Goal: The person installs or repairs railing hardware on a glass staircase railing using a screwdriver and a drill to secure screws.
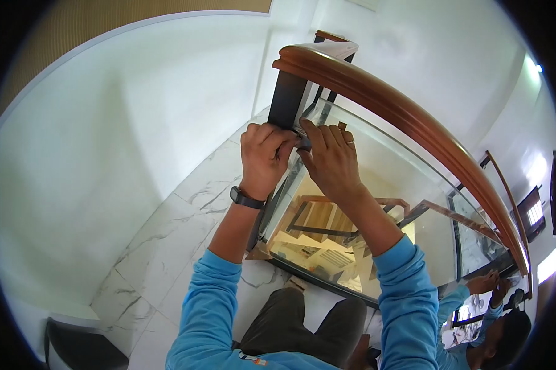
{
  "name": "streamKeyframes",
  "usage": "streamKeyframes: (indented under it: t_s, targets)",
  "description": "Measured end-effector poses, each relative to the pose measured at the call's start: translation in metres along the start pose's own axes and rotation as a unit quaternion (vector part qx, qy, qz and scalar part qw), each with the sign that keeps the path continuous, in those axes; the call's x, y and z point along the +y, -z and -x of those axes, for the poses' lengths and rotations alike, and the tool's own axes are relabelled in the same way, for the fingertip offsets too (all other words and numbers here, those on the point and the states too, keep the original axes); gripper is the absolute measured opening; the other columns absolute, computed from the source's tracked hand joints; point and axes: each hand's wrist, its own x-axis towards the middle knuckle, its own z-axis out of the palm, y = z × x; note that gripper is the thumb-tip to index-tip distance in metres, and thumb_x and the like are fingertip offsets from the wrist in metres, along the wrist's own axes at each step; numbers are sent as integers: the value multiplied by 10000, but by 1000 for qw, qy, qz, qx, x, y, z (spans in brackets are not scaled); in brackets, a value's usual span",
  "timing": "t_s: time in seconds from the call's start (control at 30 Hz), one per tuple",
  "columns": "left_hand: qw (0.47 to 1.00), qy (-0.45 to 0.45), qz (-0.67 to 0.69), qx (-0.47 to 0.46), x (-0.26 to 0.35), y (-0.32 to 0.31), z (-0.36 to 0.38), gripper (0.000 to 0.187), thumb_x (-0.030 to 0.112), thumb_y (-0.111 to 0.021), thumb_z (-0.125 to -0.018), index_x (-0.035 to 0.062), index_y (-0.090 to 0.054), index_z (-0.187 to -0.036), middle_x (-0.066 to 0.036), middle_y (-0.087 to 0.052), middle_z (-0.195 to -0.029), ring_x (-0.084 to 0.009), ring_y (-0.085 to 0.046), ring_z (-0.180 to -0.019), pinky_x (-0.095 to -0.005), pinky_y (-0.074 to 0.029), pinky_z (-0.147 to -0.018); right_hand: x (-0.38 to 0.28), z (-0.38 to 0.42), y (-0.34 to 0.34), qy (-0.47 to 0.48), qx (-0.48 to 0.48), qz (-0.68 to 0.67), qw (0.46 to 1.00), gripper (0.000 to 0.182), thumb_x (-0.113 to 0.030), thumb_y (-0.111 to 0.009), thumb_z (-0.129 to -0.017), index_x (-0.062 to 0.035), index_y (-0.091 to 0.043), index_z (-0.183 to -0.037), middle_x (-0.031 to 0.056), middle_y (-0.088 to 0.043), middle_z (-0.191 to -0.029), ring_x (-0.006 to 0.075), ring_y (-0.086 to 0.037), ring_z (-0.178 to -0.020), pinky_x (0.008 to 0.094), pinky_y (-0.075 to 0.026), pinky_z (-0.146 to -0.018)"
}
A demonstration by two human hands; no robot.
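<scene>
My left hand [264, 151], with a dark watch [246, 197] on its wrist, is closed beside the black railing post [286, 98]. Its fingers are curled in a pinch, and what they grip is mostly hidden. My right hand [333, 154] wears a ring and reaches over the top corner of the glass panel [376, 154]. Between the two hands sits a small grey piece [303, 143], close to the post and the glass edge. The right thumb and index finger close around this piece. Its exact kind cannot be made out.
A curved brown wooden handrail [376, 92] runs above the glass. Through the panel, a lower level with stair railings shows. A co-worker [494, 339] in a blue sleeve works at the railing's right end. Marble-look floor tiles [148, 277] and a dark chair [84, 345] lie left.
</scene>
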Motion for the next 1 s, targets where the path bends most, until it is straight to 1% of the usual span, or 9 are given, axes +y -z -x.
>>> streamKeyframes:
  t_s: [0.07,0.17,0.27,0.37,0.57,0.77,0.87,1.0]
  targets:
    - [1000,3,4,-12,1,5,-5,153,87,-813,-780,173,-762,-896,15,-619,-905,-230,-550,-848,-392,-403,-774,0,0,0,1,2,2,1000,575,-160,-734,-852,-62,-543,-1385,70,-596,-993,244,-594,-969,402,-452,-895]
    - [999,-23,-13,-37,0,8,-7,158,90,-815,-770,172,-769,-897,19,-614,-898,-226,-551,-857,-387,-401,-774,0,1,0,-1,1,7,1000,563,-157,-732,-854,-61,-549,-1377,69,-601,-981,243,-600,-962,403,-458,-902]
    - [998,-8,-17,-65,3,15,-15,168,73,-803,-772,174,-778,-904,26,-610,-894,-222,-549,-859,-385,-400,-774,-1,-2,-1,-1,5,14,1000,547,-153,-730,-852,-59,-558,-1363,65,-607,-965,242,-605,-948,403,-465,-900]
    - [998,6,-17,-68,6,12,-11,185,45,-784,-780,176,-785,-911,28,-609,-895,-222,-549,-854,-384,-399,-775,-1,-1,-2,2,19,14,1000,528,-154,-727,-855,-58,-567,-1349,61,-612,-959,239,-608,-940,402,-469,-896]
    - [998,16,-4,-66,5,10,-11,205,19,-768,-784,161,-786,-930,15,-613,-896,-228,-555,-857,-387,-411,-772,-1,-5,-3,1,13,12,1000,519,-149,-721,-858,-57,-569,-1346,62,-614,-966,236,-611,-952,395,-470,-896]
    - [999,-11,0,-37,4,6,-8,185,33,-774,-797,130,-773,-953,-10,-629,-919,-246,-567,-860,-399,-427,-783,-1,-2,0,2,5,14,1000,510,-146,-709,-872,-56,-564,-1353,63,-614,-972,236,-611,-956,389,-470,-894]
    - [999,-17,-26,-30,7,6,-6,157,59,-783,-787,119,-760,-929,-47,-638,-925,-282,-578,-892,-411,-480,-799,-1,1,1,1,2,12,1000,515,-149,-709,-874,-56,-560,-1358,64,-613,-976,235,-610,-958,389,-470,-897]
    - [999,-25,-29,-36,3,2,-2,153,53,-776,-786,125,-752,-919,-44,-639,-932,-287,-580,-887,-416,-476,-784,0,1,-1,1,6,6,1000,524,-150,-712,-870,-64,-558,-1363,62,-613,-979,238,-607,-961,394,-465,-903]
